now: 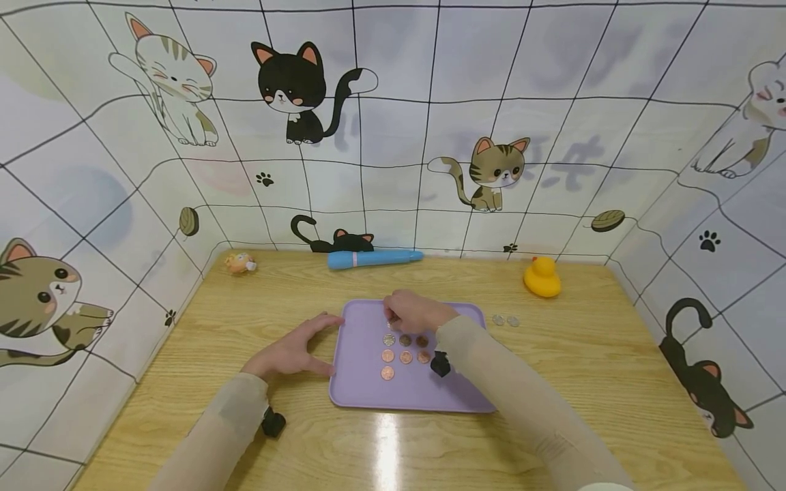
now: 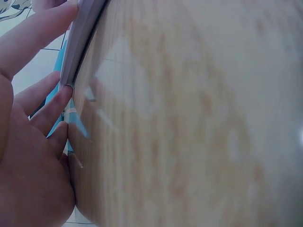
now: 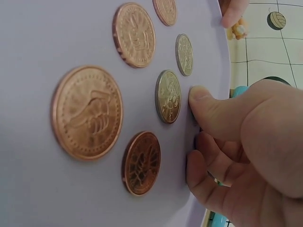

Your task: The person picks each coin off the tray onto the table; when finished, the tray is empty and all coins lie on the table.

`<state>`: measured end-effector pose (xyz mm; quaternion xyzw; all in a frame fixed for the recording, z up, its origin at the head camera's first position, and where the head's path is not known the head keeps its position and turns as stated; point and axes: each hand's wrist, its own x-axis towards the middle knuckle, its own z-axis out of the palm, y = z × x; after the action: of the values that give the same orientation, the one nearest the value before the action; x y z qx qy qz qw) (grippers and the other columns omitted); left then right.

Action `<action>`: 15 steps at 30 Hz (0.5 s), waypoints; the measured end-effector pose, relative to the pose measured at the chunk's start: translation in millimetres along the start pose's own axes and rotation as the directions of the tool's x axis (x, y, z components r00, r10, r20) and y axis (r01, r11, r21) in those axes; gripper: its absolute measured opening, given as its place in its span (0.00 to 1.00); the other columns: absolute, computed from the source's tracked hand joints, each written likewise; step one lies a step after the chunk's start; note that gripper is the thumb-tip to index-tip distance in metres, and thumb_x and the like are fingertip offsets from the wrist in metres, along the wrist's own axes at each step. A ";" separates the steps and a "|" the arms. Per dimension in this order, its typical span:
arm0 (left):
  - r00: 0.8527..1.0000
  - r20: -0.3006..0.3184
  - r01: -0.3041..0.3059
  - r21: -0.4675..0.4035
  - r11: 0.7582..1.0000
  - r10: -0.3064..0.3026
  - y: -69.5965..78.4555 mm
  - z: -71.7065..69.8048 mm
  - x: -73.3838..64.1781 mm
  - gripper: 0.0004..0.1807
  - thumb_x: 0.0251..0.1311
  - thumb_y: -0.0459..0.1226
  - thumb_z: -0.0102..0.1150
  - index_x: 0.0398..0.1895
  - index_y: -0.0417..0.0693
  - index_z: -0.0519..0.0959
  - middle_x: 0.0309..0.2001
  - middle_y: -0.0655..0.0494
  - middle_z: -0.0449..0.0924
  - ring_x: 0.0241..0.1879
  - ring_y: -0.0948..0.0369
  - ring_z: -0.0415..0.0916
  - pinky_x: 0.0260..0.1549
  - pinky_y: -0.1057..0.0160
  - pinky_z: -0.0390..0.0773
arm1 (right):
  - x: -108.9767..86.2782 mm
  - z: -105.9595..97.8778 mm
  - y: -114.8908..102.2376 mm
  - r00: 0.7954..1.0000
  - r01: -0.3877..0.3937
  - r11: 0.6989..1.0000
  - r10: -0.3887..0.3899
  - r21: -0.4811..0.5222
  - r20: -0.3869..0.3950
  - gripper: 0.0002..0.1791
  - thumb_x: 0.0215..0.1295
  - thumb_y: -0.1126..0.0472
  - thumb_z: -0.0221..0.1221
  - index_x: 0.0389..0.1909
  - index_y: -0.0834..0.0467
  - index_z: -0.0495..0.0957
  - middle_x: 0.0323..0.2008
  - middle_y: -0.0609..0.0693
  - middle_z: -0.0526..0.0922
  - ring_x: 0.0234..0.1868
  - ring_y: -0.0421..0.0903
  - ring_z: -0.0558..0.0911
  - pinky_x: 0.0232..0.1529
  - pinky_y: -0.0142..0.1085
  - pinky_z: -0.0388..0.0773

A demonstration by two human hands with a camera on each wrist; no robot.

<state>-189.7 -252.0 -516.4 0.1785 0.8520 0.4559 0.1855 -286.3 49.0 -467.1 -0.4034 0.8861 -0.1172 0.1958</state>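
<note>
My left hand (image 1: pixel 295 351) spreads its fingers along the left side of a lilac tray (image 1: pixel 362 395), thumb and forefinger touching the rim. In the left wrist view the fingers (image 2: pixel 52 106) reach straight to the tray's edge. Over the tray's far half, my right hand (image 1: pixel 417 311) is bent down with curled fingers, pinching a coin (image 1: pixel 391 326) against the tray's surface; most of that coin is hidden. Nearer me lie several coins in rows: a silvery one (image 1: pixel 389 339), darker ones (image 1: pixel 405 340) beside it, and copper ones (image 1: pixel 406 356). The right wrist view shows a brassy coin (image 3: pixel 168 97) close by the thumb.
Two silvery coins (image 1: pixel 505 320) lie on the wooden table (image 1: pixel 583 382) right of the tray. Further back are a yellow rubber duck (image 1: pixel 542 278), a blue pen-shaped thing (image 1: pixel 374 258) and a small orange figure (image 1: pixel 240 263). A cat-print cloth (image 1: pixel 399 136) hangs behind.
</note>
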 end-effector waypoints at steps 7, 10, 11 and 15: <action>1.000 -0.005 -0.015 -0.008 1.000 0.015 -1.1 0.4 0.4 0.54 0.49 0.42 0.84 0.80 0.57 0.65 0.82 0.50 0.54 0.82 0.44 0.44 0.77 0.30 0.42 | -0.7 0.5 -0.2 1.000 0.011 1.000 -0.011 0.016 -0.015 0.01 0.74 0.65 0.63 0.41 0.57 0.80 0.36 0.46 0.77 0.39 0.44 0.74 0.43 0.37 0.76; 1.000 -0.006 -0.018 -0.014 1.000 0.018 -2.4 0.7 0.9 0.53 0.49 0.41 0.84 0.80 0.57 0.65 0.82 0.51 0.55 0.81 0.44 0.45 0.77 0.30 0.43 | 0.1 0.7 0.6 1.000 0.015 1.000 -0.015 0.015 -0.017 0.03 0.74 0.65 0.63 0.38 0.55 0.81 0.34 0.45 0.79 0.38 0.43 0.75 0.43 0.37 0.77; 1.000 -0.007 -0.017 -0.017 1.000 0.017 -2.8 0.7 1.1 0.53 0.49 0.41 0.84 0.80 0.57 0.65 0.82 0.51 0.55 0.81 0.44 0.45 0.77 0.30 0.43 | 0.3 0.8 0.8 1.000 0.015 1.000 -0.015 0.018 -0.018 0.03 0.74 0.65 0.62 0.38 0.55 0.81 0.34 0.45 0.79 0.37 0.43 0.76 0.43 0.37 0.77; 1.000 -0.006 -0.016 -0.011 1.000 0.016 -3.7 0.9 1.7 0.53 0.49 0.42 0.84 0.80 0.58 0.65 0.82 0.52 0.54 0.82 0.45 0.44 0.77 0.30 0.42 | -0.1 1.9 2.5 1.000 0.003 0.998 -0.002 0.069 -0.021 0.03 0.74 0.65 0.63 0.42 0.56 0.79 0.36 0.46 0.79 0.38 0.43 0.76 0.43 0.38 0.77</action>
<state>-191.2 -252.4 -520.2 0.1832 0.8485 0.4625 0.1805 -287.1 50.6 -469.7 -0.3962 0.8830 -0.1525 0.2002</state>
